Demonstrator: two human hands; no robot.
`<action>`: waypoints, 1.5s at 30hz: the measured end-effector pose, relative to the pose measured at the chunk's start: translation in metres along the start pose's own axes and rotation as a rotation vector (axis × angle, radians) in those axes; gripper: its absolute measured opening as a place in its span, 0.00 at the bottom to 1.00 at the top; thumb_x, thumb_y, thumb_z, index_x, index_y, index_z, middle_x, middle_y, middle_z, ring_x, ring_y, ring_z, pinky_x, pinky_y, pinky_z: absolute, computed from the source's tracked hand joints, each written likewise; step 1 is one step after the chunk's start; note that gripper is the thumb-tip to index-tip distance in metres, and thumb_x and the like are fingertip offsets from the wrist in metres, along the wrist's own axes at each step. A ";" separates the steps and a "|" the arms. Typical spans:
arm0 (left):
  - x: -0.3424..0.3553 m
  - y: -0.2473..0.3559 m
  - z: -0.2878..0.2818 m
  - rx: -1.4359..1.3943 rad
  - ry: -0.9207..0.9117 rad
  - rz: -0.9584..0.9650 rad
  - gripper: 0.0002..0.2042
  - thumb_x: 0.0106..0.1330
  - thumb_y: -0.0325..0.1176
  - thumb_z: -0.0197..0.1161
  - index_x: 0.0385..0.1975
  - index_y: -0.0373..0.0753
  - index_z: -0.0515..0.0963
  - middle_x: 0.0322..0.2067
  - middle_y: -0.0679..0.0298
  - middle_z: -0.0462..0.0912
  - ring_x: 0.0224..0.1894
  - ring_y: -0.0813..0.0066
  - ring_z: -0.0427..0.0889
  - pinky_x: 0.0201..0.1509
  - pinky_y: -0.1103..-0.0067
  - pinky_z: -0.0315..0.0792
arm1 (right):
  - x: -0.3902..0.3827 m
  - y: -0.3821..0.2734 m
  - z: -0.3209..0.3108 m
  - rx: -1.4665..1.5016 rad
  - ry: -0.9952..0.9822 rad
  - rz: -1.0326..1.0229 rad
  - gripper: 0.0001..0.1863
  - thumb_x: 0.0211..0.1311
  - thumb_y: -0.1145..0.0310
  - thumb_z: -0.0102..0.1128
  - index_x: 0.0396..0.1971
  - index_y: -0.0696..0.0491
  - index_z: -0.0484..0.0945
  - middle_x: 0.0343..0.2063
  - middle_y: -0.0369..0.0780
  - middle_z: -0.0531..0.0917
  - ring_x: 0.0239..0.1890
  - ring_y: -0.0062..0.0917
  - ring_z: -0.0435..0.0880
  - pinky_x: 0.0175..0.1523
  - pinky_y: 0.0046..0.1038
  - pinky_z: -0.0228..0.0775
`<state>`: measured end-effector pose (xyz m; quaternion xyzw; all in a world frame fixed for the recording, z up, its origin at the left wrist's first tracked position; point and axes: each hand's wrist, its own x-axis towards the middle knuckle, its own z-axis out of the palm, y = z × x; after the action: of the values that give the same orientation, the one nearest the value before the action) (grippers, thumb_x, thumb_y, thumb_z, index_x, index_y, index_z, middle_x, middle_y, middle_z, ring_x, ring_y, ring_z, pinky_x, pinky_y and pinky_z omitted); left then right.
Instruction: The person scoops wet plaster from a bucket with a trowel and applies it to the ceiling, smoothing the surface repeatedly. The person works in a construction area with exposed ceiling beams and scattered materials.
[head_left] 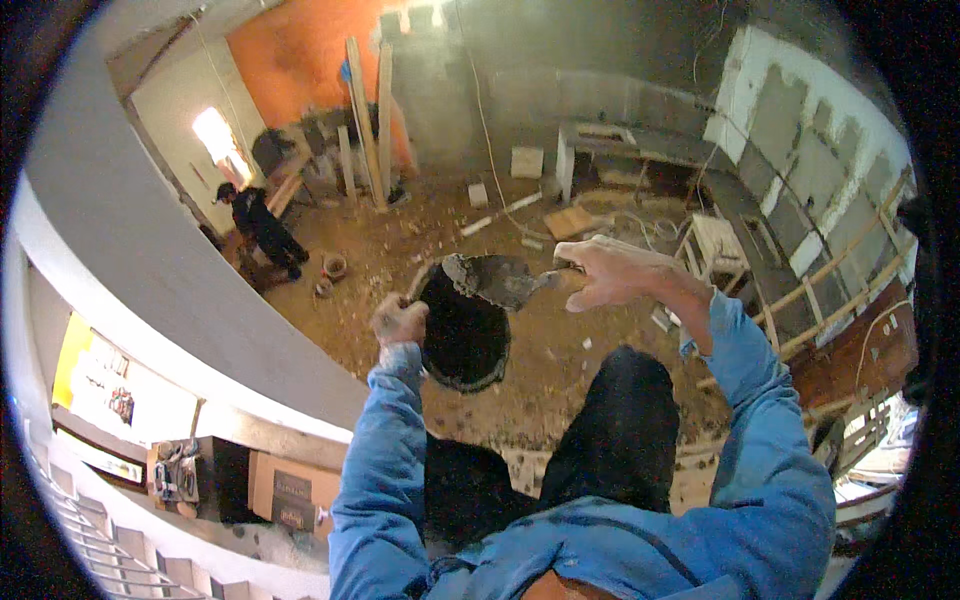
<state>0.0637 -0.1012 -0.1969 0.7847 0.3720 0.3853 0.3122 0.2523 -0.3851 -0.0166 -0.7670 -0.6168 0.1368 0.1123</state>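
My left hand (400, 322) is closed on the upper left rim or handle of a black bucket (462, 350), held up in front of my legs. My right hand (600, 275) grips the short handle of a trowel (512, 285) at the right of the bucket. The trowel's blade is over the bucket's top, with a lump of grey mortar (465, 272) on it. The bottom of the bucket's inside is too dark to make out.
A co-worker (262, 225) in dark clothes bends at the far left. Wooden planks (372, 125) lean on the orange wall. A concrete counter (625, 140), small wooden stand (712, 245) and bamboo poles (845, 280) are at the right. A curved white wall (180, 290) runs along my left.
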 end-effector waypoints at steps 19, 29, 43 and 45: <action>-0.002 -0.007 -0.006 -0.178 -0.247 -0.123 0.11 0.46 0.38 0.64 0.27 0.40 0.82 0.23 0.55 0.83 0.27 0.60 0.82 0.33 0.67 0.74 | -0.001 -0.174 -0.261 -0.384 0.626 -0.684 0.23 0.44 0.55 0.68 0.37 0.56 0.78 0.25 0.42 0.80 0.25 0.29 0.78 0.35 0.34 0.71; 0.023 -0.076 0.041 0.022 -0.088 -0.001 0.11 0.45 0.37 0.63 0.26 0.39 0.82 0.23 0.54 0.83 0.26 0.58 0.82 0.33 0.66 0.75 | -0.020 -0.200 -0.314 -0.304 0.257 -0.459 0.21 0.44 0.58 0.71 0.36 0.57 0.82 0.22 0.37 0.81 0.22 0.20 0.78 0.27 0.25 0.70; 0.016 -0.021 0.009 0.183 -0.401 -0.208 0.21 0.42 0.45 0.67 0.35 0.37 0.83 0.36 0.52 0.84 0.44 0.56 0.82 0.48 0.68 0.76 | -0.020 -0.075 -0.276 0.045 0.556 0.041 0.19 0.60 0.52 0.58 0.26 0.55 0.77 0.18 0.35 0.77 0.17 0.22 0.74 0.23 0.31 0.66; 0.018 -0.025 0.015 0.230 -0.511 -0.183 0.21 0.44 0.47 0.67 0.34 0.38 0.83 0.37 0.55 0.84 0.43 0.57 0.82 0.47 0.68 0.76 | -0.024 -0.053 -0.268 0.191 0.594 -0.022 0.19 0.60 0.53 0.57 0.26 0.56 0.77 0.18 0.37 0.77 0.19 0.23 0.76 0.26 0.32 0.69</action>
<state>0.0751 -0.0763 -0.2174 0.8497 0.3917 0.1009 0.3383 0.2925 -0.3983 0.2545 -0.7526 -0.5496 -0.0371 0.3608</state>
